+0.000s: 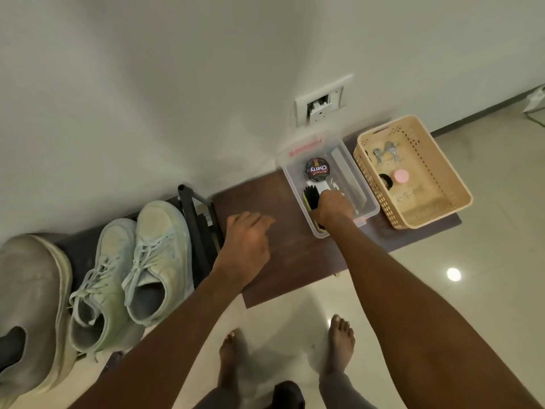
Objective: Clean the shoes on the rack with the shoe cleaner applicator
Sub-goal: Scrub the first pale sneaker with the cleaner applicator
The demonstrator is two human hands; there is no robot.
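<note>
The left hand (247, 231) hovers loosely curled, holding nothing, just right of the pale sneakers (129, 270) on the rack (197, 219). Farther right, the right hand (334, 208) reaches into the clear tub (368, 202) — its grip hidden — over the applicator brush (311, 197), which lies lengthwise toward the wall.

White wall (147, 84), glossy tiled floor (472, 290)

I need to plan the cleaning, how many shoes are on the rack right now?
3: two pale green sneakers side by side at the rack's right end, one grey shoe at the left edge. More may sit out of frame.
</note>
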